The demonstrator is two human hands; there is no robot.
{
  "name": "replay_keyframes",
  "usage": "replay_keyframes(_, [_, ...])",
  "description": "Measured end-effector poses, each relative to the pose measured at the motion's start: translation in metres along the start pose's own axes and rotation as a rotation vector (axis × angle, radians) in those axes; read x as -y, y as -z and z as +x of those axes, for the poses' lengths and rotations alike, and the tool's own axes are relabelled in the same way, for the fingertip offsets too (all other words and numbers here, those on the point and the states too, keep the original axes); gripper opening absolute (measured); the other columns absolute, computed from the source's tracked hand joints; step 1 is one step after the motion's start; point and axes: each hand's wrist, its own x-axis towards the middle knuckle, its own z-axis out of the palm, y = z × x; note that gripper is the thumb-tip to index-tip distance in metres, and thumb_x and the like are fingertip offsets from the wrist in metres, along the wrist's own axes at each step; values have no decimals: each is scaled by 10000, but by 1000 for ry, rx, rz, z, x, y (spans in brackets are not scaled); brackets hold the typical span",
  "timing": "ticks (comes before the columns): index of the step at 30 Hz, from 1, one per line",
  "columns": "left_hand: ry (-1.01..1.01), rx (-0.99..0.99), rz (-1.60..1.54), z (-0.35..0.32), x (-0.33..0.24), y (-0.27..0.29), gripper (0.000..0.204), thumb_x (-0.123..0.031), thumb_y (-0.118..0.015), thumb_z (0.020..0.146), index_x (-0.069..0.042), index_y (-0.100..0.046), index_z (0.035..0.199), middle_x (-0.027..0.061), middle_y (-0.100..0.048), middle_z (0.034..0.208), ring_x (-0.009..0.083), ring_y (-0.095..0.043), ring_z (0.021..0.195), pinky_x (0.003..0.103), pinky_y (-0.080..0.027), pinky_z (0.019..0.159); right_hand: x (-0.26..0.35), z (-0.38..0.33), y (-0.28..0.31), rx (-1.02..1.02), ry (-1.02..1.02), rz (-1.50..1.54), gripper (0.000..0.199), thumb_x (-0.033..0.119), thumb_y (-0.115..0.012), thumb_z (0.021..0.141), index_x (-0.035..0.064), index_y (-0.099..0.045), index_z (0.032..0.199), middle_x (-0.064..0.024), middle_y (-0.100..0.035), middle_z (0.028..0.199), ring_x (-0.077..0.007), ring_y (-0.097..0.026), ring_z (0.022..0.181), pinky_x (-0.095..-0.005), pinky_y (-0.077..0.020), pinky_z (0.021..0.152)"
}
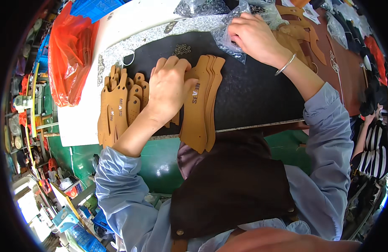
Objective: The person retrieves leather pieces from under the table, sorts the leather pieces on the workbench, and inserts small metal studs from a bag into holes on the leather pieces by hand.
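Note:
My left hand (170, 90) lies flat on a stack of tan leather cut pieces (200, 105) on a black mat (248, 90), fingers curled over the stack's upper edge. My right hand (252, 35) reaches to the far edge of the mat, its fingers inside a clear plastic bag (231, 40) of small dark metal parts. A silver bangle (285, 65) sits on that wrist. More tan leather pieces (116, 109) are fanned out to the left of my left hand. A small pile of metal rivets (182, 49) lies on the mat above my left hand.
An orange plastic bag (70, 54) lies at the left on a white board (82, 122). Further leather shapes (303, 35) and bags sit at the right on a brown surface (345, 71). Another person's arm (364, 134) shows at the far right. A metal ring (128, 58) lies near the rivets.

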Motion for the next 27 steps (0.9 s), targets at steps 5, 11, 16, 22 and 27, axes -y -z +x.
replay_keyframes(5, [20,-47,-14,-1,-3,1,212,-95,-694,655,-58,-537,793,59,-551,779,264,-508,821,375,-374,754,-4,-4,0,-26,21,98,12,143,-595,752,132,-598,748,14,-586,800,-186,-523,858,-352,-372,772])
replay_keyframes(11, [41,45,-65,-7,-24,39,192,-40,-688,685,-19,-511,755,51,-546,688,165,-513,655,307,-405,662,-1,-1,2,111,-63,156,46,163,-592,760,118,-597,750,-10,-592,764,-211,-527,886,-396,-378,779])
replay_keyframes(16, [246,99,-454,-28,-43,69,159,14,-645,726,-20,-497,775,13,-499,653,70,-469,608,219,-386,603,-13,-4,0,-114,-17,372,93,143,-567,783,66,-525,751,-66,-571,706,-267,-551,729,-372,-424,662])
replay_keyframes(22, [261,56,-701,-45,-47,63,160,16,-650,730,-13,-504,789,9,-492,649,70,-450,590,217,-394,570,-13,-6,10,-95,-160,517,86,65,-560,812,9,-496,818,-62,-546,663,-144,-532,599,-258,-428,579])
replay_keyframes(27, [276,59,-847,-48,-47,48,147,5,-647,747,-17,-509,793,-21,-483,662,49,-426,597,202,-383,566,-16,-11,16,-55,-198,731,95,58,-552,826,-10,-566,892,-39,-597,740,-90,-548,680,-226,-449,648])
